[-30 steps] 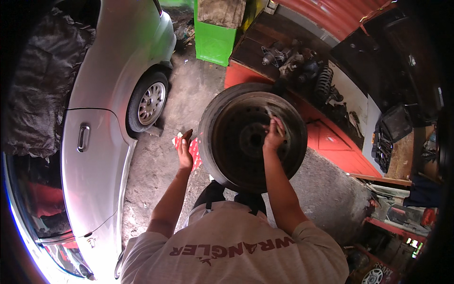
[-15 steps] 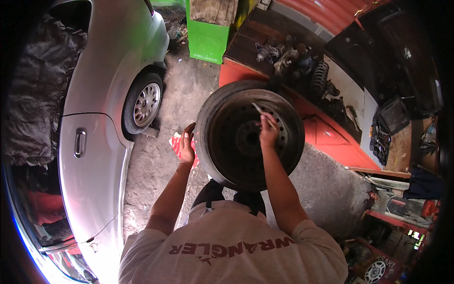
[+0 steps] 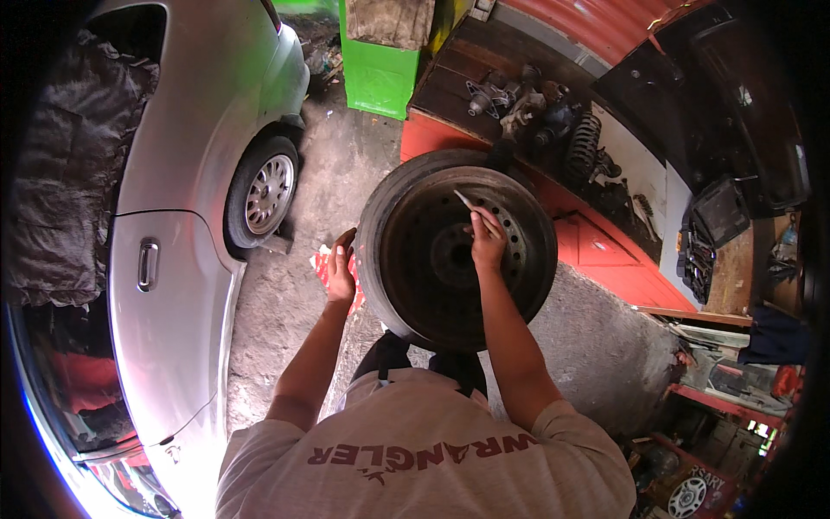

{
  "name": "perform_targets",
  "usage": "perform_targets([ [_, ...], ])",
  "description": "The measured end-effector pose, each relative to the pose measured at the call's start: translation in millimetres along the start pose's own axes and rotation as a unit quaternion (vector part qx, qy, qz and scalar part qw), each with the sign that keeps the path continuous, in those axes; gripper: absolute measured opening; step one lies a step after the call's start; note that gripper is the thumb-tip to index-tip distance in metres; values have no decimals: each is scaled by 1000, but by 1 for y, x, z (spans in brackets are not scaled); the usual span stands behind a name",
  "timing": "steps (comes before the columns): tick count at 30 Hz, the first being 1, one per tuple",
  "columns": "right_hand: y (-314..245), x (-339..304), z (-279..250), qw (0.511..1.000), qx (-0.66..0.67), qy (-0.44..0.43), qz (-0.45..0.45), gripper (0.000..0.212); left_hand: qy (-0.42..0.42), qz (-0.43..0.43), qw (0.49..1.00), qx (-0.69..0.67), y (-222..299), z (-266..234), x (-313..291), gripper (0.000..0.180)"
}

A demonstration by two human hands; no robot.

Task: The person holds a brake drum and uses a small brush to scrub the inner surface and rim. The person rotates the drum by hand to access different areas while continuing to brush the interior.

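In front of me is a wheel, a worn tyre (image 3: 373, 259) around a dark steel rim (image 3: 424, 322) with a row of round holes, its hollow side facing up. My right hand (image 3: 489, 242) is over the right half of the rim, with fingers closed around a thin, pale, stick-like tool (image 3: 464, 201). The tool's narrow tip points to the far left, close to the inner rim wall; whether it touches cannot be made out. Beside the tyre's left side is my left hand (image 3: 342, 272), fingers stretched out and holding nothing; contact with the rubber is unclear.
A silver car (image 3: 173, 285) stands on the left. A red workbench (image 3: 605, 251) bearing a coil spring (image 3: 584, 143) and metal parts runs along the right, with an open tool case (image 3: 699, 259). Beyond the wheel is a green cabinet (image 3: 373, 78). A red-and-white sheet (image 3: 322, 264) lies on the floor.
My right hand and the tool have shifted slightly left over the rim, and the tool's tip now lies further left. My left hand and the wheel stay almost in place.
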State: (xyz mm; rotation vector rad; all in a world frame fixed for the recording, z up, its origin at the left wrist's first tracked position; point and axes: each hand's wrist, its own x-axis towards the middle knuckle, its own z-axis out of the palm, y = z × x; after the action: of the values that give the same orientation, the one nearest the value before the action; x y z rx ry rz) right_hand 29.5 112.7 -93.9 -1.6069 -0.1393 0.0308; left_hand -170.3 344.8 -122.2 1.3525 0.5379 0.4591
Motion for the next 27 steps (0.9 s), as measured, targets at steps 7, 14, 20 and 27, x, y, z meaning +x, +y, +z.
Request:
perform_targets([
  [7,-25,9,-17,986,-35,137,-93,19,13,5,1000,-4,-8,-10,6,69],
  [14,-12,10,13,999,14,10,-52,19,12,14,1000,8,-2,-10,9,71],
  [20,12,15,-6,999,34,13,-26,19,19,18,1000,-12,-4,-16,7,70],
  [27,-15,21,1,999,14,26,37,15,26,17,999,-24,-24,-21,1,70],
])
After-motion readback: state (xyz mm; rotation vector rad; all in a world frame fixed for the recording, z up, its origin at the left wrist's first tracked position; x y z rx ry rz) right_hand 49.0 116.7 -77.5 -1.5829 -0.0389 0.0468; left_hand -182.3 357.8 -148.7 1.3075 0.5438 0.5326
